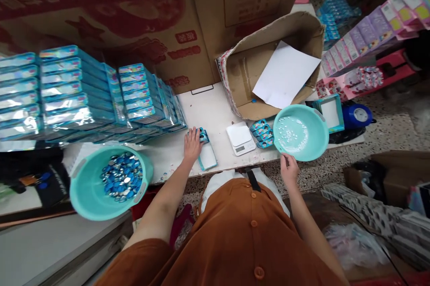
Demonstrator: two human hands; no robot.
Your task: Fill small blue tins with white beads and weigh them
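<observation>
Rust-brown buttoned garment fills the foreground; right hand has its grip clenched on the rim of a teal plastic basin of white beads, near the front edge of the table; left hand released, lying beside a small blue packet

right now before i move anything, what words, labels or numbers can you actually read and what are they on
Large brown cardboard carton: big red Chinese characters, upside down, too blurred to quote reliably.
White digital scale: display too small to read.
Shiny blue foil-wrapped packs: print too small to read.
Pink and white boxes: print too small to read.
</observation>
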